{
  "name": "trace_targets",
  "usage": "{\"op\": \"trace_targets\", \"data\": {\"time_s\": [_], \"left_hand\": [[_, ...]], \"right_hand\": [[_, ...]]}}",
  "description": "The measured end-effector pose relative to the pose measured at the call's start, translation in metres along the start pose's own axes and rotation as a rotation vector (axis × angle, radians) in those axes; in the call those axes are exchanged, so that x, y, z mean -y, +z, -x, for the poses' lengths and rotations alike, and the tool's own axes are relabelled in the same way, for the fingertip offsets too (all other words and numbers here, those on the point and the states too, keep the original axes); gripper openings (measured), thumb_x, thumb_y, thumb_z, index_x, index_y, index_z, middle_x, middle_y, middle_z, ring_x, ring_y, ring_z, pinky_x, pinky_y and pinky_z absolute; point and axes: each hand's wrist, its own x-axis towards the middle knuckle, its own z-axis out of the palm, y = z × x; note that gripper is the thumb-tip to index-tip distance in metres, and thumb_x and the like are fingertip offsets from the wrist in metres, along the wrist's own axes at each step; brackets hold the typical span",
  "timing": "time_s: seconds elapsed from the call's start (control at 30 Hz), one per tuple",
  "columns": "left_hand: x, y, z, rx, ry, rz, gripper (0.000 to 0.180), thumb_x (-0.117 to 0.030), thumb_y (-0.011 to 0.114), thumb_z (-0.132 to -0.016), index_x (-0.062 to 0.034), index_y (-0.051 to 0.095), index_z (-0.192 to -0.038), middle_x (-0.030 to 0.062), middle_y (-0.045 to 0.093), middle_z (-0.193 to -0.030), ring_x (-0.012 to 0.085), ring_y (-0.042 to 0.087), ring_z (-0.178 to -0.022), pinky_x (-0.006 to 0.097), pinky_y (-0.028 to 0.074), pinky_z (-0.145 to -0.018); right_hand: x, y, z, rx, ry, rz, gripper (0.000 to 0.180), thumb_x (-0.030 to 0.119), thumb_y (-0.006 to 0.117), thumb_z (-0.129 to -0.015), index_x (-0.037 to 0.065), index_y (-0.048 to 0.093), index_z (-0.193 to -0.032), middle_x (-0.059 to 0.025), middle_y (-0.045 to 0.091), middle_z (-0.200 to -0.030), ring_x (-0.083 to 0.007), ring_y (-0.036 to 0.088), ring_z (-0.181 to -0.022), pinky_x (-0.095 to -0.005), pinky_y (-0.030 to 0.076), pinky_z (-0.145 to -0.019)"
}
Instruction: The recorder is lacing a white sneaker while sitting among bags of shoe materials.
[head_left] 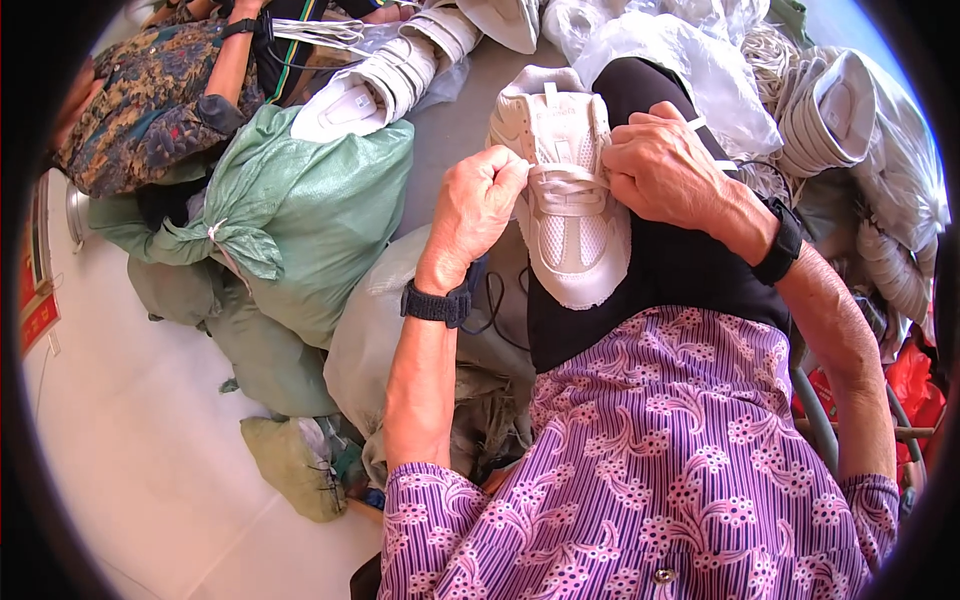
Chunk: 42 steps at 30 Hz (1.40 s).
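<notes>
Sneaker, white, is lying on the person's black-clad lap, toe toward the body. Left hand is pinching a lace with closed fingers; right hand is curling over the laces, seemingly gripping another end.

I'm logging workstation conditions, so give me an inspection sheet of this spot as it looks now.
Surface: pale floor; white sneaker rests on the person's black-clad knee.
Job's things: sneaker's white lace pinched from both sides.
Clutter: green woven sack, stacked white shoe uppers, clear plastic bags.
Grippers: left hand and right hand both closed on the lace.
Cables: thin black cord below the left wrist.
Surroundings: another person's patterned sleeve.
</notes>
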Motion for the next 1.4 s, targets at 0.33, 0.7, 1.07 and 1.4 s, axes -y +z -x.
{"op": "trace_targets", "data": {"time_s": [0.33, 0.7, 1.07, 1.4], "left_hand": [[-0.009, 0.002, 0.000, -0.045, -0.014, -0.090, 0.025, -0.021, 0.057, -0.088, 0.0007, 0.057, -0.076, 0.0011, 0.048, -0.063, 0.0084, 0.043, -0.061, 0.027, 0.039, -0.057], [0.007, 0.019, 0.008, -0.263, 0.076, -0.004, 0.029, -0.027, 0.057, -0.093, -0.0004, 0.057, -0.081, -0.0019, 0.048, -0.063, 0.0086, 0.042, -0.060, 0.028, 0.038, -0.054], [0.043, 0.041, 0.011, -0.211, -0.104, 0.466, 0.029, -0.033, 0.054, -0.095, -0.0072, 0.057, -0.082, -0.0066, 0.043, -0.063, 0.0042, 0.037, -0.052, 0.022, 0.030, -0.046], [0.031, 0.045, 0.015, -0.283, -0.055, 0.520, 0.028, -0.031, 0.056, -0.095, -0.0058, 0.058, -0.083, -0.0059, 0.046, -0.065, 0.0046, 0.039, -0.057, 0.022, 0.032, -0.050]], "right_hand": [[0.000, 0.000, 0.001, -0.017, -0.019, -0.010, 0.015, 0.015, 0.056, -0.069, 0.008, 0.052, -0.056, -0.0061, 0.055, -0.063, -0.0241, 0.056, -0.069, -0.0381, 0.038, -0.072], [0.006, -0.016, -0.003, 0.016, 0.041, -0.009, 0.013, 0.016, 0.064, -0.073, 0.003, 0.059, -0.074, -0.0084, 0.053, -0.075, -0.0261, 0.055, -0.078, -0.0373, 0.040, -0.074], [0.007, 0.014, -0.057, 0.002, -0.211, 0.055, 0.011, 0.008, 0.062, -0.074, 0.011, 0.068, -0.083, -0.0026, 0.058, -0.091, -0.0241, 0.054, -0.094, -0.0390, 0.044, -0.076], [0.024, 0.010, -0.071, 0.161, -0.102, -0.066, 0.009, 0.013, 0.059, -0.073, 0.012, 0.068, -0.071, -0.0037, 0.062, -0.082, -0.0252, 0.058, -0.094, -0.0420, 0.042, -0.080]]}}
